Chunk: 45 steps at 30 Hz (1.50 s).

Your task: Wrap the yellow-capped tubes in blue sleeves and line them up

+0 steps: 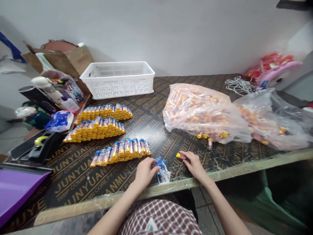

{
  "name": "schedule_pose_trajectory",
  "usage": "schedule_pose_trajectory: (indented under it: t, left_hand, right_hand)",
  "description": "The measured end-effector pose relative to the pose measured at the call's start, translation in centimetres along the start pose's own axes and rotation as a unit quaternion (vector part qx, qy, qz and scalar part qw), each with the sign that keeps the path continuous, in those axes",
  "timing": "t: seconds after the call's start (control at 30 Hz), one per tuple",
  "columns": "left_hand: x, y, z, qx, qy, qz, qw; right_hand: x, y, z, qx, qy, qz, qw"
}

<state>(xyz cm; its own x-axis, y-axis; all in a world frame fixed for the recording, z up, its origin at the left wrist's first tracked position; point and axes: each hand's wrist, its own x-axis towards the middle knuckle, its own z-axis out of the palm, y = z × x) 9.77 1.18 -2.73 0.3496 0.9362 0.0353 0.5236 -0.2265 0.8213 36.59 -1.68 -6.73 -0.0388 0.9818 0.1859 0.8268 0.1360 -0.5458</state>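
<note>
Pinching a yellow-capped tube (180, 156) jutting leftward, the right hand (195, 164) sits near the left hand (145, 169) gripping packets (163, 172).

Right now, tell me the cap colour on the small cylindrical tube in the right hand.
Yellow cap, in the head view.

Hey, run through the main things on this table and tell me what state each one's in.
Left hand: at the wrappers, grip unclear
Right hand: pinching a tube
Tube: held, yellow end outward
Wrappers: loosely heaped
Stacks: three, tubes lying piled
Crate: upright, open-topped
Large bag: bulging with tubes
Cord: loosely coiled
Fan: tilted, running unclear
</note>
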Motion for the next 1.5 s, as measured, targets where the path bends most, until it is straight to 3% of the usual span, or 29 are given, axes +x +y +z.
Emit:
schedule_pose_trajectory:
  t: [0.13,0.53,0.67,0.77,0.83,0.93,1.1,1.3,1.5]
  left_hand:
    - [0.6,-1.5,2.4,0.058,-0.024,-0.029,0.998]
    - [0.0,-1.5,2.1,0.097,-0.02,-0.008,0.995]
    - [-0.1,-1.0,1.9,0.049,0.009,-0.009,0.999]
    - [0.0,-0.7,1.7,-0.077,0.021,-0.052,0.995]
    - [0.1,-0.5,1.7,-0.21,0.018,-0.112,0.971]
    - [0.3,-0.1,1.6,-0.382,0.013,-0.201,0.902]
    - [0.5,0.4,1.4,-0.491,0.033,-0.257,0.832]
    - [0.8,0.5,1.2,-0.528,0.063,-0.293,0.795]
    - [0.7,0.5,1.0,-0.511,0.097,-0.298,0.801]
  right_hand:
    - [-0.7,-0.8,0.1,-0.002,-0.002,0.0,1.0]
    - [1.0,-2.9,1.0,0.0,0.027,0.028,0.999]
    - [0.5,-4.5,0.1,0.045,0.043,0.04,0.997]
    - [-0.5,-6.0,-1.1,0.129,0.069,0.054,0.988]
    - [-1.2,-7.1,-1.7,0.179,0.097,0.059,0.977]
    - [-2.4,-8.5,-1.9,0.235,0.12,0.052,0.963]
    - [-3.9,-9.8,-1.4,0.257,0.12,0.035,0.958]
    - [-4.2,-10.7,-1.0,0.213,0.156,-0.011,0.964]
    - [-4.0,-10.8,-0.6,0.197,0.176,-0.018,0.964]
